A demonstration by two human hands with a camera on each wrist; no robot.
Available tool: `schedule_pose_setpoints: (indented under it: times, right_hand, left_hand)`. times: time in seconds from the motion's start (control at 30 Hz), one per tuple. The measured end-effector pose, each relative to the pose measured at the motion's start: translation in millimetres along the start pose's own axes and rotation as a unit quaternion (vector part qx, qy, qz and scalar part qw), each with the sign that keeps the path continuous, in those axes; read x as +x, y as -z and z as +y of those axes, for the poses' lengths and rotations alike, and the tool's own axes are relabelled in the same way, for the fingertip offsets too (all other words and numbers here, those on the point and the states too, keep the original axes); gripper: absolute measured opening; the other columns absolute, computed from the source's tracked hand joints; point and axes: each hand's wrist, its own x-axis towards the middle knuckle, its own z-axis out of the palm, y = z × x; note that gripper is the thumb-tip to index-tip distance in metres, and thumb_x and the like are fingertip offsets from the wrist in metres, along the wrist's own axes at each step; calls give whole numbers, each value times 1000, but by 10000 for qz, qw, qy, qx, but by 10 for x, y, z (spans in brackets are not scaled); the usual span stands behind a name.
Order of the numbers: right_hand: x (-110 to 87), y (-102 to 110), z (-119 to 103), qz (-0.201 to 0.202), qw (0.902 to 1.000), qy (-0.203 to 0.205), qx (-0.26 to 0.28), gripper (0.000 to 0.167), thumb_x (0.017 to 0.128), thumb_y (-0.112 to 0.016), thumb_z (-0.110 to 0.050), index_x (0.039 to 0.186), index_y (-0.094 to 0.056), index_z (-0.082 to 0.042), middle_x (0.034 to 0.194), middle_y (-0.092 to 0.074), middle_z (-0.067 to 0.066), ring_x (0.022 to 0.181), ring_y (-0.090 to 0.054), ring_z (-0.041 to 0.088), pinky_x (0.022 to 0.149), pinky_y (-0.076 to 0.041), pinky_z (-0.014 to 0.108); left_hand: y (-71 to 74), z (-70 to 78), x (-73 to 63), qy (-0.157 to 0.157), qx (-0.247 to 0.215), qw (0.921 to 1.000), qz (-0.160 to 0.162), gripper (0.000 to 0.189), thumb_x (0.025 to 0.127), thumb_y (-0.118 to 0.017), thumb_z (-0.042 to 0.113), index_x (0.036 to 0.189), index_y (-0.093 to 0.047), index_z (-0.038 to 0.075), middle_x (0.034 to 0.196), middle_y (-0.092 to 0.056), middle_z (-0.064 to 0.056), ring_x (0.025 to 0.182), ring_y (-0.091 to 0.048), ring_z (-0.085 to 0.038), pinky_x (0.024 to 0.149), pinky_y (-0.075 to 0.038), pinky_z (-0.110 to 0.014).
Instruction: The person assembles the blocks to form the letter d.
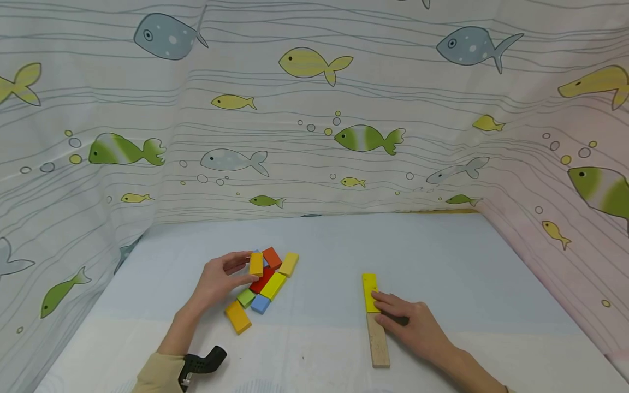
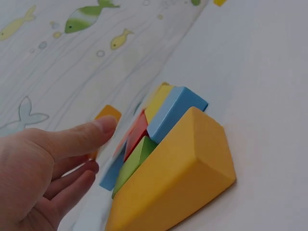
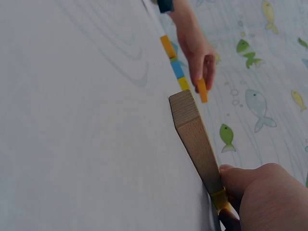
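Hands: two bare hands work low over a pale table (image 1: pixel 442 256)
Left hand: the left hand (image 1: pixel 221 278) has thumb and fingers curled round a small orange block (image 1: pixel 256 264), pinching it and holding it upright at the top of a cluster of blocks
Right hand: the right hand (image 1: pixel 415 325) lies flat with fingers straight, fingertips pressing on the near end of a long yellow block (image 1: pixel 369 289); it grips nothing
Long blocks: the yellow block lies end to end with a plain wooden block (image 1: pixel 377 341), the two touching in a line, the wooden one nearer the person and just beside the right palm
Cluster: under and beside the left hand lie a red block (image 1: pixel 260 280), a yellow-green block (image 1: pixel 273 286), a green block (image 1: pixel 245 297), a blue block (image 1: pixel 260 304), an orange-red block (image 1: pixel 272 256) and a yellow block (image 1: pixel 289 264), close together
Outlier: a larger orange block (image 1: pixel 238 317) lies just below the cluster, near the left wrist
Spacing: cluster and line are well apart
Backdrop: a fish-print curtain (image 1: pixel 314 109) surrounds the table
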Motion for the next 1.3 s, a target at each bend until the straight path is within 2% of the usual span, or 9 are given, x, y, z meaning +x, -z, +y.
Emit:
schedule_pose_setpoints:
  times: [0.27,0.43,0.73,1.0,1.13,1.3]
  right_hand:
    - [-1,6,-14,0,10000,32,-9,38,89,-73,-37,120,-74,-14,131,-66,-11,124,-61,22,100,-52,45]
    - [-4,8,-7,21,10000,60,-1,38,89,-74,-36,119,-74,-13,130,-66,-10,124,-61,23,99,-52,45]
    - [9,-9,7,27,9999,98,-21,38,89,-74,-37,120,-74,-15,130,-66,-11,124,-62,20,99,-53,42]
    - [3,-1,1,-5,10000,49,45,38,89,-73,-37,120,-74,-15,131,-66,-11,125,-61,19,100,-53,41]
    - [2,0,0,-19,10000,10,6,38,90,-73,-38,121,-74,-16,130,-66,-12,124,-61,18,99,-53,41]
    - [4,7,-10,-82,9999,-68,-15,39,90,-72,-38,122,-73,-16,131,-65,-13,125,-61,18,100,-52,43]
  left_hand:
    - [-96,85,-13,-5,-152,9999,-58,63,83,-83,28,138,-58,10,138,-61,-14,128,-59,-34,102,-51,-45]
    - [-220,170,-15,-105,-212,9996,-166,63,82,-83,32,136,-59,9,135,-63,-12,125,-61,-32,100,-52,-41]
    - [-539,429,-15,-480,-439,9968,-456,59,79,-86,25,132,-64,12,130,-67,-7,119,-65,-25,100,-53,-37]
    - [-825,640,113,-965,-715,9902,-715,58,78,-87,21,131,-65,11,129,-67,-8,119,-65,-28,101,-52,-39]
    - [-991,719,162,-1005,-790,9879,-877,55,79,-86,21,130,-66,11,128,-68,-6,120,-65,-27,101,-52,-40]
    - [-1183,813,215,-1053,-616,9876,-983,56,82,-84,25,132,-65,12,129,-67,-5,120,-65,-25,101,-53,-39]
